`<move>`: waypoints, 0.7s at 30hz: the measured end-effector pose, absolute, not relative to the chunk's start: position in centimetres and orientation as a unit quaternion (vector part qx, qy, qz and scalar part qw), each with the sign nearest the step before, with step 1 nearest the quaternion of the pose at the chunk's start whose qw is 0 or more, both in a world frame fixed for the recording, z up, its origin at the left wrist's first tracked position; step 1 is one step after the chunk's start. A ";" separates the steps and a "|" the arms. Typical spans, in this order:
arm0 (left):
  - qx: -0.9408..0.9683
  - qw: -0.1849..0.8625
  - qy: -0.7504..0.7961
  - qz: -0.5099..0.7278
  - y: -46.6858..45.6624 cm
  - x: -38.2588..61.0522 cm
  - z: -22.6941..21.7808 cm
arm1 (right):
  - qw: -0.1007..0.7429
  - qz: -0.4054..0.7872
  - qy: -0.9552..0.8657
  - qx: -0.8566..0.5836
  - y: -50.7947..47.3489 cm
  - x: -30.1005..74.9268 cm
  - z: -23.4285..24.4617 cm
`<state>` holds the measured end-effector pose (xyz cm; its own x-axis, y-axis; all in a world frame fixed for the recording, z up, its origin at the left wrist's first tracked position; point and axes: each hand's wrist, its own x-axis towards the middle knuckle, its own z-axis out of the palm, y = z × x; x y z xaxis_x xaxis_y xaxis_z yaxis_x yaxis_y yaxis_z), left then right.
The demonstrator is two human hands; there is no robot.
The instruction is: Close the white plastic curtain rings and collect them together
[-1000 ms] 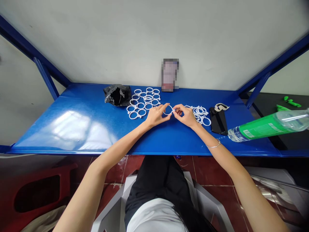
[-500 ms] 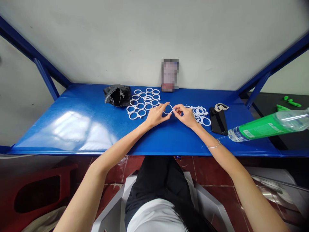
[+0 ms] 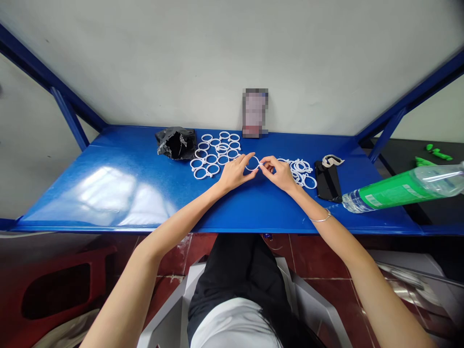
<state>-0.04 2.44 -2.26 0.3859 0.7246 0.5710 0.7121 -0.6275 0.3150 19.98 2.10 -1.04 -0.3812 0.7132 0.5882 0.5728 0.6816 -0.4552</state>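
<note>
Both hands meet over the middle of the blue table point(image 3: 119, 193) and pinch one white plastic ring point(image 3: 253, 166) between them. My left hand point(image 3: 234, 173) grips its left side with thumb and fingers closed. My right hand point(image 3: 279, 173) pinches the ring's right end, where its clasp sits. Left of my hands, several white rings point(image 3: 216, 153) lie spread flat in rows. To the right of my right hand sits a looser heap of white rings point(image 3: 301, 172).
A crumpled black plastic bag point(image 3: 176, 142) lies behind the spread rings. A blurred card point(image 3: 255, 112) leans on the wall. A black phone point(image 3: 328, 181), a small white clip point(image 3: 331, 160) and a lying water bottle with green label point(image 3: 402, 188) are at the right.
</note>
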 end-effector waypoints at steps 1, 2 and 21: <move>0.832 0.009 0.432 0.349 2.5 0.0 -2.3 | 0.398 0.087 -0.827 -0.388 2.1 20.0 -1.0; 0.831 0.009 0.432 0.350 2.5 0.0 -2.3 | 0.398 0.087 -0.828 -0.386 2.1 20.0 -1.0; 0.829 0.012 0.419 0.370 2.7 0.0 -2.7 | 0.392 0.105 -0.827 -0.389 2.1 20.0 -0.9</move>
